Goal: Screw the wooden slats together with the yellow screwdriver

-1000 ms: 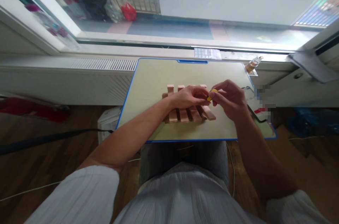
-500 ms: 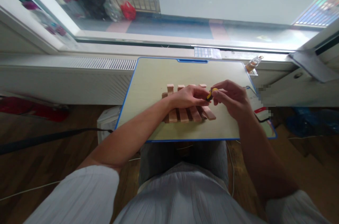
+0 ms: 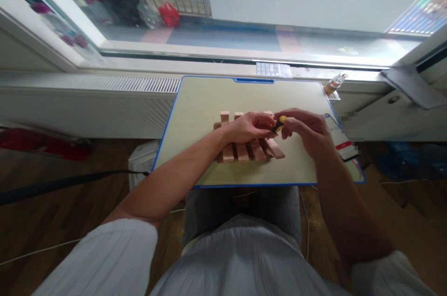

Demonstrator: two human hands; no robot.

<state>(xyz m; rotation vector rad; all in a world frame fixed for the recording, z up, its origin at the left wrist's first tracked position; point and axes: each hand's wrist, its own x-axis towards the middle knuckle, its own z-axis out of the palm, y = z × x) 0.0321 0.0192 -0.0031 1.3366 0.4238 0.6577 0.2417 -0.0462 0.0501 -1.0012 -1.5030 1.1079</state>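
Observation:
My right hand (image 3: 304, 129) grips the yellow end of a small screwdriver (image 3: 279, 124) with a yellow and black handle. The tool is tilted, and its lower tip is hidden by my left fingers. My left hand (image 3: 250, 127) closes its thumb and fingers around the dark lower end, just above a wooden slatted piece (image 3: 242, 152). That piece has several light wooden strips lying across bars on the board. Its rightmost strip (image 3: 275, 148) sits at a slant to the others. My left wrist and hand cover the middle of the slats.
A pale folding table (image 3: 206, 95) with a blue edge carries the work. A phone (image 3: 344, 144) lies at its right side, beside my right forearm. On the right near the sill stands a clear bottle (image 3: 334, 84). A radiator (image 3: 139, 84) runs below the window.
The fingers of my right hand have shifted and stretched slightly around the screwdriver, and more of its handle shows. My left hand and the wooden slats stay where they were.

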